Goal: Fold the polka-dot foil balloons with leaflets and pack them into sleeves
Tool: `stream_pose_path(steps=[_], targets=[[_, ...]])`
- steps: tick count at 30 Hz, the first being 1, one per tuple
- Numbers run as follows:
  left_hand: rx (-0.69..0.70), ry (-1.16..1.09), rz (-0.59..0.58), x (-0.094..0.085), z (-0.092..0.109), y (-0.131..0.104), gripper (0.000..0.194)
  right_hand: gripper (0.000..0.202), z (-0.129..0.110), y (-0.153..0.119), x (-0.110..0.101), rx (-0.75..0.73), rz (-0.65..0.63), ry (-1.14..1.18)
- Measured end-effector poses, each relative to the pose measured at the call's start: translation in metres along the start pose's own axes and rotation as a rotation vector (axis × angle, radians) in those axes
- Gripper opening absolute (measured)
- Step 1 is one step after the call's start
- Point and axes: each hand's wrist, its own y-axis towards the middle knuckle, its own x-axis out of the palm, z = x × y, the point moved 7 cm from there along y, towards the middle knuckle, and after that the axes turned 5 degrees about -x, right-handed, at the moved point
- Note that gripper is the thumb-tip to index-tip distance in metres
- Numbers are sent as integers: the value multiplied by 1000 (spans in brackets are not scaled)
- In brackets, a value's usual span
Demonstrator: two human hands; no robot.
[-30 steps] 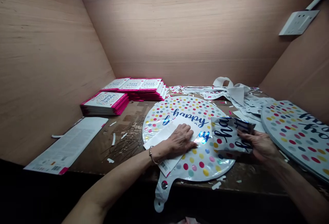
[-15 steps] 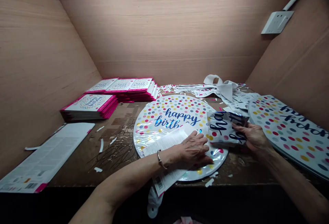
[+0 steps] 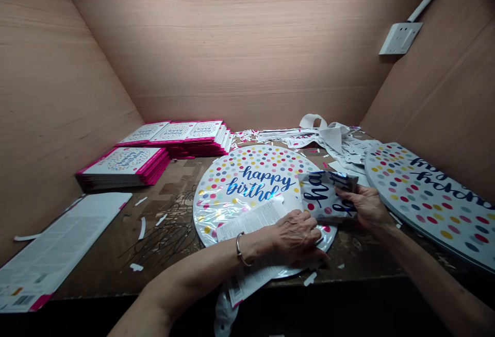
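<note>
The head-worn camera looks from above and behind the left hand point(image 3: 297, 235) and right hand point(image 3: 369, 207), facing forward and down over the desk point(image 3: 369, 258). It sits close: the left forearm point(image 3: 201, 269) and right forearm point(image 3: 429, 271) stretch away from it toward the hands. The field is wide, taking in the wood-grained back panel point(image 3: 247, 43) beyond the hands, the left side panel point(image 3: 38, 100) and right side panel point(image 3: 444, 100) flanking them, and the wall socket point(image 3: 401, 38) above and beyond the right hand. The desk's near edge lies on the camera's side of both hands.
</note>
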Motion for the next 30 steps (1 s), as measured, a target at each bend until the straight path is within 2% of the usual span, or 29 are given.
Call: stream_pose_path(steps=[4, 9, 13, 15, 16, 17, 18, 19, 20, 21, 22, 23, 24, 25, 27, 30], targets=[[33, 13, -3, -5, 5, 0, 38, 27, 1, -5, 18, 99, -181, -109], [99, -13, 16, -10, 12, 1, 35, 23, 3, -4, 28, 68, -388, -381], [124, -43, 5, -9, 15, 0, 29, 21, 6, -7, 27, 51, -424, -548], [145, -65, -19, -6, 16, -1, 25, 23, 0, -9, 23, 28, -383, -637], [149, -72, -22, -5, 17, -2, 24, 28, -10, -9, 20, -58, -310, -708], [149, -77, -15, -3, 17, -2, 24, 36, -26, -9, 18, -212, -224, -797], [147, -82, -2, -2, 16, -3, 25, 41, -44, -13, 21, -429, -162, -892], [146, -90, 13, -1, 16, -3, 27, 43, -59, -22, 30, -683, -161, -983], [146, -98, 26, 0, 16, -3, 29, 41, -67, -33, 44, -936, -238, -1061], [151, -106, 33, 2, 16, -3, 30, 39, -66, -46, 60, -1140, -391, -1116], [154, -110, 33, 4, 16, -2, 30, 39, -56, -55, 72, -1256, -592, -1142], [155, -108, 26, 5, 16, -2, 29, 40, -43, -62, 81, -1302, -774, -1157], [151, -101, 17, 6, 15, -1, 28, 41, -31, -65, 86, -1301, -902, -1167], [147, -91, 11, 6, 15, -1, 27, 42, -20, -66, 89, -1277, -977, -1173], [156, -78, 18, 2, 14, -1, 26, 44, -4, -65, 89, -1220, -1036, -1171], [230, -82, 81, -9, 15, -3, 26, 45, 3, -69, 84, -1171, -1058, -1152]])
